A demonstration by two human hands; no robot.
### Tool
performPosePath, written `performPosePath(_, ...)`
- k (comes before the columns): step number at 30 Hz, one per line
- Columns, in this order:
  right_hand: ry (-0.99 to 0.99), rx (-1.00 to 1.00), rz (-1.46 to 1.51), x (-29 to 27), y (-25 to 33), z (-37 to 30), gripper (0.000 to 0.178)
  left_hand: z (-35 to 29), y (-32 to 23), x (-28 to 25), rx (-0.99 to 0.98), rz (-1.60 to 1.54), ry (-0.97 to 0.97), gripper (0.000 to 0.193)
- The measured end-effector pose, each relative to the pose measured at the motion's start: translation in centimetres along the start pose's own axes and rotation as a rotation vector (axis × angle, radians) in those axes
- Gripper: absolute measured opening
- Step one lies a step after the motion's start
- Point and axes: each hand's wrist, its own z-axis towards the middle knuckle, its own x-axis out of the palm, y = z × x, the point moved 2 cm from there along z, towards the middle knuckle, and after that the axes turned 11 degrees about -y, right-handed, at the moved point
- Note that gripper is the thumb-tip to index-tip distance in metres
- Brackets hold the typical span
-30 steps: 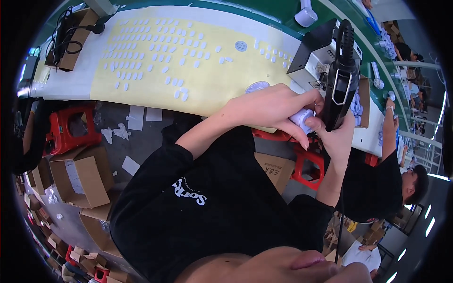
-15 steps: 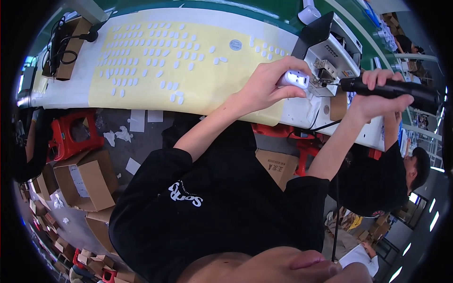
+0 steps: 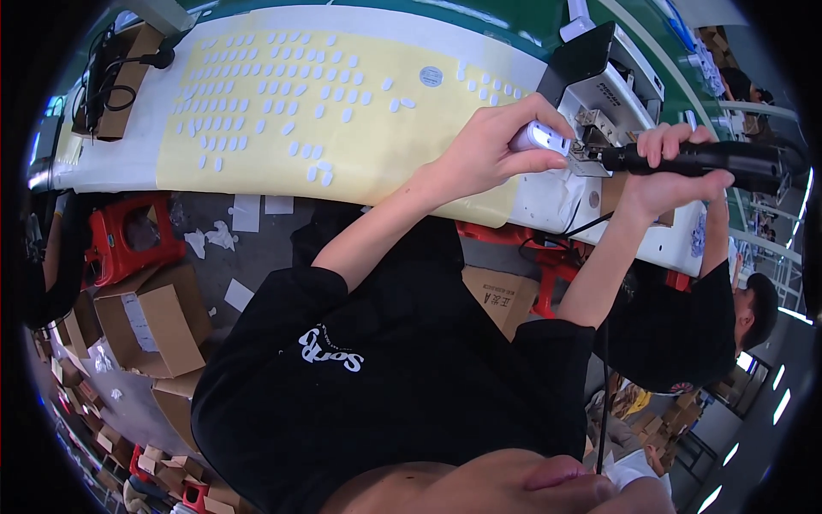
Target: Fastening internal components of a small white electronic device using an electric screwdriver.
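Note:
My left hand grips a small white plastic housing between thumb and fingers, its end face with small dark holes turned to the right. My right hand is wrapped round a black electric screwdriver, which lies nearly level with its tip pointing left. That tip is at the metal front of a white and black screw feeder, just right of the housing. Whether the tip touches a screw is too small to tell. Beneath my left forearm spreads a yellow sheet bearing rows of small white oval pieces.
At the table's far left stands a cardboard box with black cables. Below the table edge are a red stool and open cartons. A person in black is close on my right. A black cable hangs beside my right arm.
My right hand has brought the screwdriver left, so its tip now reaches the feeder's front. The left hand keeps its hold on the housing. The whole view has shifted slightly.

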Motion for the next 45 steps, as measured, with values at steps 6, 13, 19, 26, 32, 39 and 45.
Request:
performPosePath(6,0.327,0.031,0.311,2.3,5.8,-0.1,0.079,-0.2,-0.4,-0.7,-0.002,0.028,-0.027,0.032)
performPosePath(13,0.600,0.104,0.602,8.1,8.3,-1.0,0.087,-0.3,0.0,-0.6,0.003,-0.010,0.004,0.035)
performPosePath(19,0.688,0.133,0.505,9.6,7.5,-1.1,0.079,-0.6,0.1,-0.7,0.018,-0.041,-0.001,0.039)
performPosePath(26,0.716,0.195,0.453,7.6,4.8,1.1,0.068,-0.4,0.3,-0.7,0.032,-0.055,0.004,0.043)
performPosePath(32,0.745,0.198,0.422,6.8,4.4,1.2,0.058,-0.5,0.4,-0.6,0.037,-0.036,0.021,0.045)
performPosePath(39,0.762,0.164,0.389,5.3,4.9,1.8,0.049,-0.5,0.2,-0.6,0.050,-0.056,0.017,0.044)
performPosePath(45,0.742,-0.222,0.547,5.9,7.0,0.2,0.066,-0.4,0.1,-0.5,0.162,0.007,-0.014,0.043)
